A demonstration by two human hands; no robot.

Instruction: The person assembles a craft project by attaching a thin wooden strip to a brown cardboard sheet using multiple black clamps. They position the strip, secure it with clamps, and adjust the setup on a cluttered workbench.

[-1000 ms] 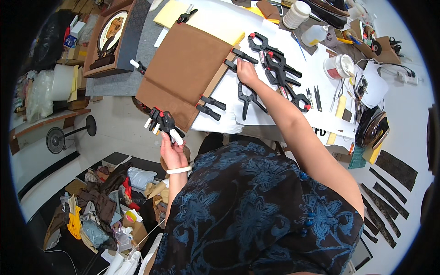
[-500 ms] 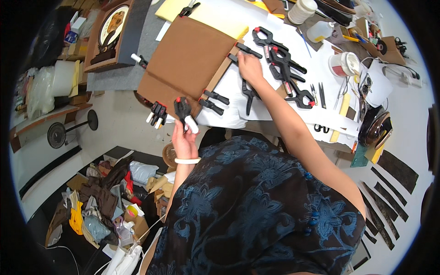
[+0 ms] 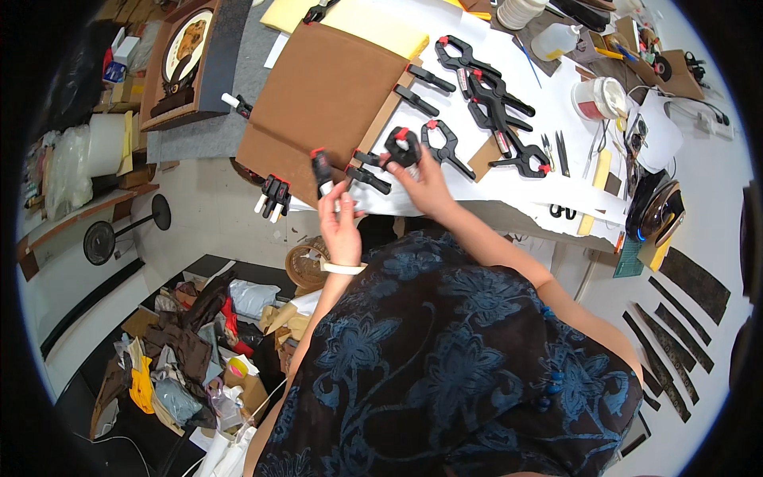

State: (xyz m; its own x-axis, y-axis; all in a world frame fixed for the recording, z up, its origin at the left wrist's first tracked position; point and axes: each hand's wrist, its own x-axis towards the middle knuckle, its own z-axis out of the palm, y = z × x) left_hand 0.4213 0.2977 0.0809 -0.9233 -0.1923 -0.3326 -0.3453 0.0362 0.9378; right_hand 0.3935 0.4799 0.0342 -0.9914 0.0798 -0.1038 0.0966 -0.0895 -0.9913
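Observation:
A brown, flat, leather-like panel [image 3: 330, 87] lies on the table with black spring clamps along its edges. My left hand [image 3: 340, 226] is below its near edge, fingers closed around the white handle of a black spring clamp [image 3: 321, 165] with red tips. Whether those jaws grip the panel, I cannot tell. My right hand [image 3: 427, 187] holds another black spring clamp [image 3: 402, 148], just right of the panel's near right corner. Close to that hand, one more clamp [image 3: 447, 147] lies on white paper. Two clamps [image 3: 423, 89] sit on the panel's right edge.
Several large black clamps [image 3: 497, 107] lie to the right. Beyond them are a white tub [image 3: 598, 99], a squeeze bottle [image 3: 555, 41], scissors [image 3: 562, 153] and a yellow strip [image 3: 600, 187]. A framed clock-like piece [image 3: 189, 60] stands at the left; yellow foam [image 3: 366, 32] lies behind the panel.
My right hand has left the panel's right edge, come nearer and now holds a clamp. The left hand has shifted slightly right and lower, its clamp more upright.

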